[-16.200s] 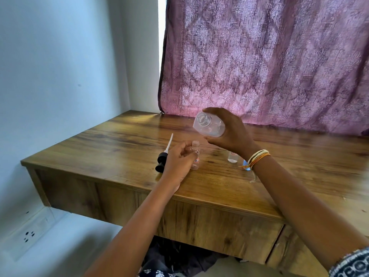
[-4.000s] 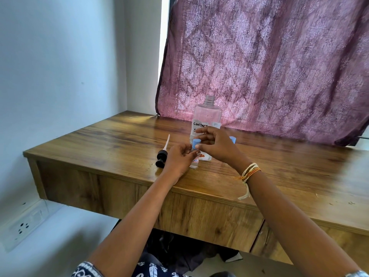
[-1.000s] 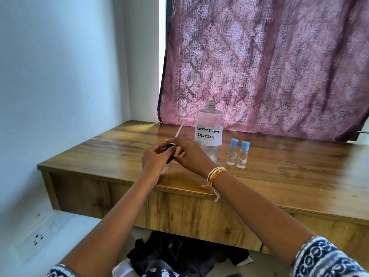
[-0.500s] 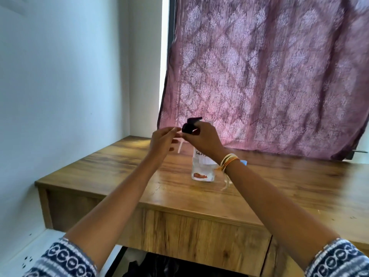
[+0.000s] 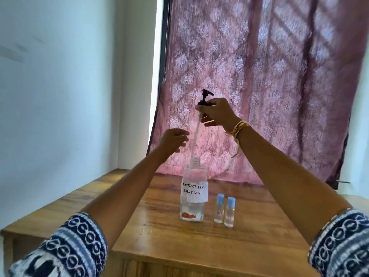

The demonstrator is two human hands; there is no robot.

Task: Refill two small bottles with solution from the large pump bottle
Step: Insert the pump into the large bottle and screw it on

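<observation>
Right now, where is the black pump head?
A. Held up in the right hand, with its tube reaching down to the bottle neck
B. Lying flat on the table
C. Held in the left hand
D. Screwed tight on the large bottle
A: the right hand grips the pump head high above the large bottle, tube hanging to its neck; the left hand is empty.

The right hand (image 5: pixel 217 112) grips the black pump head (image 5: pixel 205 97) high above the large bottle (image 5: pixel 192 198); its clear dip tube (image 5: pixel 195 134) hangs down to the open bottle neck. The left hand (image 5: pixel 173 141) hovers half-open beside the tube. Two blue-capped small bottles (image 5: pixel 224 209) stand just right of the large bottle on the wooden table (image 5: pixel 249 236).
</observation>
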